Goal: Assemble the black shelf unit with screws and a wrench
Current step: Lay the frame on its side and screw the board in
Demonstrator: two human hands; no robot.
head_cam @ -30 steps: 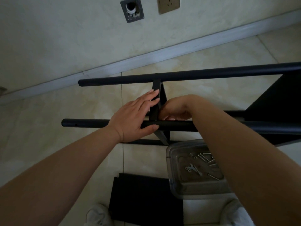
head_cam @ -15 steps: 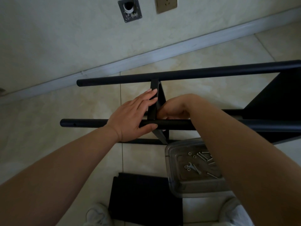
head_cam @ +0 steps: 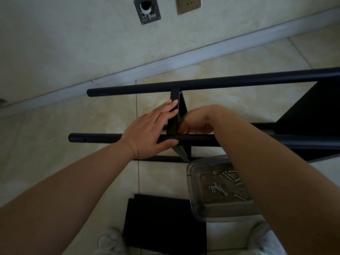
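Observation:
The black shelf frame lies on its side on the tiled floor, with a far tube (head_cam: 239,82) and a near tube (head_cam: 99,139) running left to right. A black cross panel (head_cam: 174,96) stands between them. My left hand (head_cam: 150,129) rests flat against that panel's left face with straight fingers, its thumb lying along the near tube. My right hand (head_cam: 196,122) is tucked against the panel's right side at the near tube, its fingers curled downward and hidden. A small wrench (head_cam: 219,189) and several screws (head_cam: 233,177) lie in a clear plastic tray (head_cam: 195,205).
A fitted black shelf board (head_cam: 312,111) fills the frame's right end. A loose black panel (head_cam: 161,223) lies on the floor by my shoes (head_cam: 108,242). The wall with its skirting (head_cam: 165,63) runs behind the frame.

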